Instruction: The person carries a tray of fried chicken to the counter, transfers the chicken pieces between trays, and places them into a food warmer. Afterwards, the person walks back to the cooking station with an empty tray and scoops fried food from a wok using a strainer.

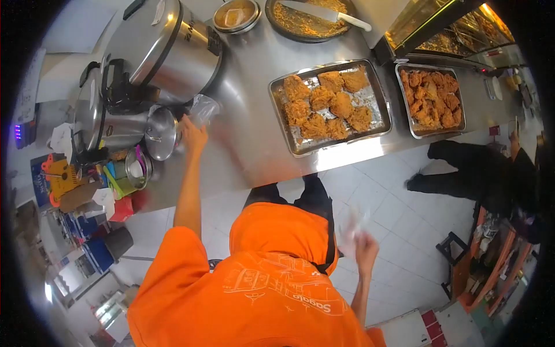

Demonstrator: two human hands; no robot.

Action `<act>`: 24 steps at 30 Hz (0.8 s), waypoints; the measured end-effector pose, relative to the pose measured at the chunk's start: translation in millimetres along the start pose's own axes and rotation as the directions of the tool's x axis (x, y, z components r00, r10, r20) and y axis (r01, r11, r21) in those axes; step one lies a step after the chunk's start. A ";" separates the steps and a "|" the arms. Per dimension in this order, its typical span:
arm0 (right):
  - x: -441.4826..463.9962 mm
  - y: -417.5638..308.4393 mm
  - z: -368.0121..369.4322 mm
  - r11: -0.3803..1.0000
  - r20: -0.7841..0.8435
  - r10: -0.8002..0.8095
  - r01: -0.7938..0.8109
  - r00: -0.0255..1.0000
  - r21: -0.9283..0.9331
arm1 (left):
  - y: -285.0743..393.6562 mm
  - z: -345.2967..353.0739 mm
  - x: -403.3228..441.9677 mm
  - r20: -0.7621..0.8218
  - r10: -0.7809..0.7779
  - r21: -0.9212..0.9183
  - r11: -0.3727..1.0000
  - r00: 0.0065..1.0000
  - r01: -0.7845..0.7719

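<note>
My left hand (194, 136) reaches over the steel counter, its fingers closed on a crumpled piece of clear plastic (204, 107). Right beside those fingers a round metal lid (161, 132) leans on its edge, its knob facing out. Whether the hand touches the lid I cannot tell. Low on the other side, past the counter's front edge, my right hand (366, 250) is closed on another thin clear plastic piece (350, 230), blurred by motion. A metal tray (281, 130) of fried chicken pieces (322, 99) lies on the counter between and beyond my hands.
Large steel cookers (167, 52) stand at the back left. Small metal bowl (139, 169) and clutter sit at the left edge. Farther off are a metal bowl (236, 16), a dark pan (283, 26) with a knife (315, 10), and another chicken tray (431, 99). A person (474, 176) stands at right.
</note>
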State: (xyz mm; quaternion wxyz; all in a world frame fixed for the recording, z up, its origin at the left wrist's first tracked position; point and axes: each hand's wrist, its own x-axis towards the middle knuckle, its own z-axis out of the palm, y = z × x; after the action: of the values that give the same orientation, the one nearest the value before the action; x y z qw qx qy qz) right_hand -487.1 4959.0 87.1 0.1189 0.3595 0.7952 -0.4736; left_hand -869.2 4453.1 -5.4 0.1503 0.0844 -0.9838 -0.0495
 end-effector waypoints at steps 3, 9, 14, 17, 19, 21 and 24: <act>-81.8 175.0 20.7 0.987 0.740 0.044 0.083 0.671 -0.134 | -23.8 16.3 -0.6 0.312 -0.108 -0.014 0.993 0.944 0.118; -216.3 208.3 13.1 0.669 0.213 0.721 -0.743 0.660 0.039 | 24.5 26.4 12.2 -0.016 0.072 -0.117 0.990 0.997 -0.073; -235.4 192.2 29.1 0.597 0.093 0.783 -0.785 0.615 0.165 | 18.0 36.6 32.3 0.235 0.095 -0.225 0.973 0.967 -0.041; -231.3 179.7 48.1 0.620 0.081 0.754 -0.746 0.652 0.242 | 38.9 30.9 31.1 0.355 0.085 -0.240 0.971 0.931 0.003; -223.7 169.7 54.7 0.648 0.081 0.725 -0.717 0.684 0.257 | 79.5 -12.4 10.4 0.188 0.049 -0.409 0.912 0.981 0.033; -211.6 161.2 60.6 0.679 0.076 0.696 -0.689 0.714 0.256 | 108.5 -52.6 -0.1 -0.006 0.199 -0.311 0.931 0.980 -0.191; -192.2 155.3 61.8 0.728 0.068 0.652 -0.649 0.755 0.222 | 126.4 -67.3 -10.4 -0.161 0.359 -0.337 0.856 0.920 -0.393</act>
State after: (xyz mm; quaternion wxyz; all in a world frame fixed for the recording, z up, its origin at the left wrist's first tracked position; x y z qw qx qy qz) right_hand -253.1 4864.4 52.9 0.2285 0.6298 0.5588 -0.4887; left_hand -858.1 4574.1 71.1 0.2151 -0.1363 -0.9470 -0.1959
